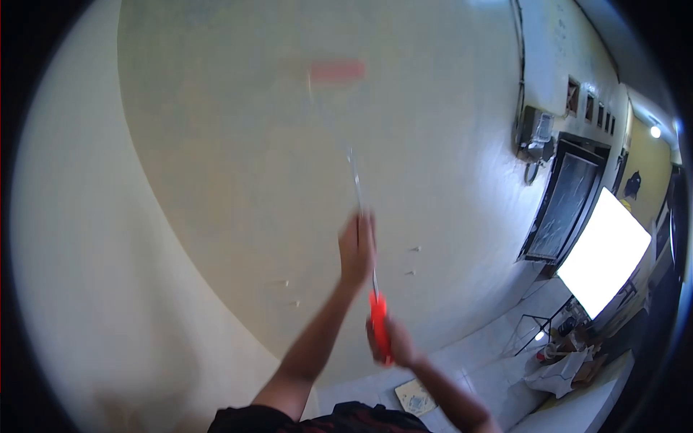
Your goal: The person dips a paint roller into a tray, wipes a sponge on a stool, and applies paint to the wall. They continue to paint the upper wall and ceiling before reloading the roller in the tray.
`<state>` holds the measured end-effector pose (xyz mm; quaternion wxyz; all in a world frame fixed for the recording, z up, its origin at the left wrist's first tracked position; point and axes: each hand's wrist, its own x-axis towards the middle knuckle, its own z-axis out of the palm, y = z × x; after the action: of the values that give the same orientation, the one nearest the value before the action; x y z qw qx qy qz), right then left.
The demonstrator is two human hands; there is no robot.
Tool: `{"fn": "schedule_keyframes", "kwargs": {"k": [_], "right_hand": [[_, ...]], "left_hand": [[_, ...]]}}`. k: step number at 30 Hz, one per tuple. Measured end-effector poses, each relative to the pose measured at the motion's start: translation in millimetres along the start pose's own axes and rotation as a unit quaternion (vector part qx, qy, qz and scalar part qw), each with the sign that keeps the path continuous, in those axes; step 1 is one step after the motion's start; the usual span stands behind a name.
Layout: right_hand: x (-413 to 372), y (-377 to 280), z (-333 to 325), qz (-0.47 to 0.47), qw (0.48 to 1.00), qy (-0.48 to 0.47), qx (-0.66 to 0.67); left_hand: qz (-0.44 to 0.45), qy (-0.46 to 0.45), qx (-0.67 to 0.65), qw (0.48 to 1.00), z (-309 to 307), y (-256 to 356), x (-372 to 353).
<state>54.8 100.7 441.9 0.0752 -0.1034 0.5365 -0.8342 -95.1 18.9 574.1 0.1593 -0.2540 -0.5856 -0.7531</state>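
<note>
A paint roller with a blurred pink-red roller head [337, 71] is up against the pale wall [238, 144]. Its thin metal rod [354, 173] runs down to an orange-red handle [379, 328]. My left hand [357, 245] is wrapped round the rod partway up. Lower down, my right hand [392, 340] grips the handle, slightly blurred. Both arms reach up and forward from the bottom of the view.
Small pegs [415, 249] stick out of the wall. An electric meter [537, 126] and a dark-framed window [567, 198] are on the right. Beyond stand a bright white light panel [605, 252] and a white sack [559, 374]. A patterned tile [415, 397] lies on the floor.
</note>
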Motion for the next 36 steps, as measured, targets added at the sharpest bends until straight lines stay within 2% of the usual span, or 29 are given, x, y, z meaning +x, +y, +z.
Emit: {"fn": "schedule_keyframes", "kwargs": {"k": [1,2,3,5,8,11,12,17,20,22,24,27,30,31,33,34,36], "right_hand": [[-23.0,49.5,-21.1,0.024,0.999,0.024,-0.026],[-45.3,97.2,-40.4,0.039,0.999,0.030,0.008],[-66.7,138.3,-57.8,0.059,0.996,0.060,0.021],[-105.6,186.7,-77.0,0.108,0.987,0.123,0.000],[-128.6,207.7,-85.3,0.141,0.977,0.160,-0.013],[-103.8,174.3,-89.0,0.122,0.984,0.133,-0.008],[-87.2,151.2,-87.5,0.096,0.985,0.137,-0.037],[-6.1,-19.1,-37.5,0.019,0.993,0.099,-0.062],[16.5,-40.8,-17.7,0.016,0.994,0.093,-0.062],[26.7,-23.0,-24.4,-0.008,0.990,0.106,-0.089],[20.7,38.7,-57.6,-0.011,0.987,0.127,-0.095],[-42.6,156.8,-107.3,0.030,0.979,0.172,-0.101],[-125.8,250.7,-137.5,0.123,0.973,0.188,-0.056],[-137.4,255.1,-134.2,0.116,0.970,0.207,-0.051],[-153.5,254.9,-123.7,0.180,0.955,0.229,-0.053],[-152.0,251.6,-124.6,0.179,0.954,0.236,-0.050],[-139.1,238.2,-130.9,0.152,0.968,0.191,-0.056]], "left_hand": [[-0.004,0.001,0.039,0.999,-8.3,-51.5,-44.2],[-0.027,-0.003,0.121,0.992,-15.9,-89.9,-89.1],[-0.085,-0.021,0.139,0.986,-19.0,-113.3,-130.7],[-0.128,-0.057,0.119,0.983,-23.9,-146.4,-196.3],[-0.151,-0.060,0.090,0.983,-21.4,-161.9,-219.0],[-0.133,-0.023,0.087,0.987,-4.7,-144.3,-182.4],[-0.097,-0.016,0.093,0.991,0.3,-135.9,-156.4],[0.006,-0.022,0.003,1.000,28.9,-19.7,-10.0],[0.041,-0.040,-0.002,0.998,21.1,-0.5,26.6],[0.049,-0.045,0.015,0.998,15.8,-14.2,20.8],[0.023,-0.018,0.137,0.990,10.6,-74.8,-16.3],[0.003,-0.088,0.264,0.960,-7.4,-184.4,-129.9],[-0.090,-0.106,0.263,0.955,-12.4,-244.2,-248.4],[-0.103,-0.107,0.252,0.956,-13.4,-251.1,-268.2],[-0.125,-0.119,0.243,0.955,-11.2,-251.7,-277.6],[-0.146,-0.110,0.243,0.953,-12.4,-251.1,-278.2],[-0.133,-0.121,0.257,0.950,-11.1,-245.1,-257.5]]}}
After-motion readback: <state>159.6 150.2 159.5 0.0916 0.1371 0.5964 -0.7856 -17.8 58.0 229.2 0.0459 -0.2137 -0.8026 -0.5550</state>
